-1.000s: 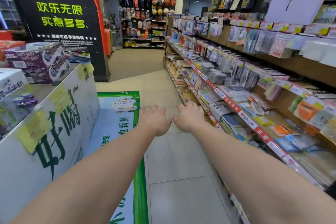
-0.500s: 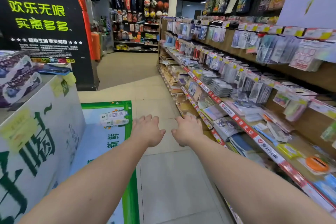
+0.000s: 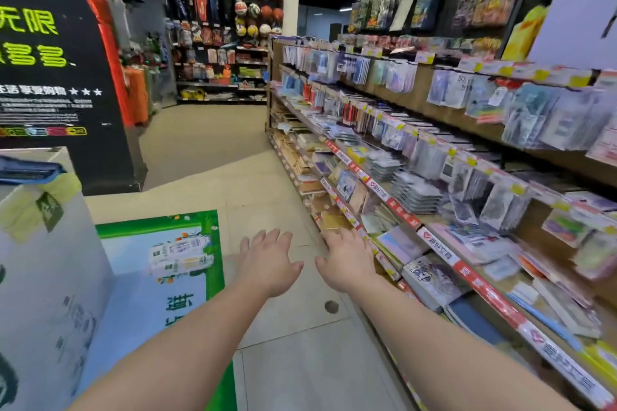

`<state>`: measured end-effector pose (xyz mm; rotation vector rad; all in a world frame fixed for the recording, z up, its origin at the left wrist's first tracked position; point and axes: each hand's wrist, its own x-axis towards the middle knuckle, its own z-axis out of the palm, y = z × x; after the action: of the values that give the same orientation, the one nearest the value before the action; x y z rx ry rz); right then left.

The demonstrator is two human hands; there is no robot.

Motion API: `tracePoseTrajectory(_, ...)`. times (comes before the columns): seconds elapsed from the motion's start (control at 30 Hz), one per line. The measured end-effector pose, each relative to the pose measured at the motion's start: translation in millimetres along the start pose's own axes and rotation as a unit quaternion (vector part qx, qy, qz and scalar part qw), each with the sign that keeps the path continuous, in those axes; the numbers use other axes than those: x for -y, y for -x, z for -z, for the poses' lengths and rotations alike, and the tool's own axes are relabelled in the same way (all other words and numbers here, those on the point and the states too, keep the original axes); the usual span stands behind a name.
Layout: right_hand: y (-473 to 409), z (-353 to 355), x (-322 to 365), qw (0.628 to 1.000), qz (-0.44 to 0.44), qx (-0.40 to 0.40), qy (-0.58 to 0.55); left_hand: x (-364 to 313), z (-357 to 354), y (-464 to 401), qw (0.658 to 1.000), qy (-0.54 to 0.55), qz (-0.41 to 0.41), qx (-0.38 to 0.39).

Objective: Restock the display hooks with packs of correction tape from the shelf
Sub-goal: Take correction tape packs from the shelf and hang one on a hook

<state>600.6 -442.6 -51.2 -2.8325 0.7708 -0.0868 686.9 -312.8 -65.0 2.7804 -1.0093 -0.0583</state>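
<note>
Both hands reach out ahead of me over the aisle floor [image 3: 290, 344], palms down: my left hand [image 3: 270, 262] and my right hand [image 3: 345, 260] sit side by side with a small gap between them, fingers loosely spread, and neither holds or touches anything that I can see. I cannot pick out the correction tape packs themselves; the goods are too blurred to name. What I can see is the long stationery shelf [image 3: 404, 213] running along the right side, its red price strip passing just beyond my right hand's fingertips. Above that shelf, rows of display hooks [image 3: 494, 177] carry hanging clear packets, well up and to the right of both hands. Flat stacks of notebooks and card packs lie on the shelf board below the hooks. Left of the shelf, across the pale tiled floor, a green-bordered floor mat [image 3: 160, 264] lies near my left forearm, and a white carton [image 3: 46, 264] with green lettering stands beside it. Farther down the aisle from the shelf, a black sign panel [image 3: 63, 77] with yellow-green characters stands, and a back wall rack [image 3: 233, 30] holds balls and sports goods.
</note>
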Motion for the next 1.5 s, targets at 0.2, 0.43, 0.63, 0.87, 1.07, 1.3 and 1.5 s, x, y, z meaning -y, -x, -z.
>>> tracePoseTrajectory(0.2,-128.4,-24.0,-6.6,1.0,0.01,0.017,-0.004,23.2,-18.9,-121.3,1.0,-0.001,0.017,0.003)
tracePoseTrajectory(0.43,-279.9,-18.5,-17.2,0.999,0.026,0.018,-0.025,45.5,-14.3,-260.7,0.998,0.011,0.053,-0.019)
tracePoseTrajectory(0.63,-381.3,-25.1,-26.8,0.999,0.017,0.022,-0.03,58.6,-19.9,-362.7,0.998,0.028,0.051,-0.018)
tracePoseTrajectory(0.87,-493.0,-34.5,-60.9,0.997,-0.065,0.002,-0.038,52.9,-43.5,-507.4,0.999,0.018,-0.039,0.0)
tracePoseTrajectory(1.07,-571.2,-32.3,-92.1,0.982,-0.176,-0.036,-0.06,41.3,-45.8,-631.9,0.988,0.004,-0.153,0.003)
tracePoseTrajectory(1.3,-584.2,-34.7,-137.1,0.947,-0.309,-0.049,-0.077,-8.1,-71.8,-715.8,0.966,0.012,-0.256,0.04)
tracePoseTrajectory(1.5,-553.1,-33.2,-210.4,0.903,-0.42,-0.043,-0.076,-97.3,-110.7,-728.9,0.93,0.028,-0.349,0.113)
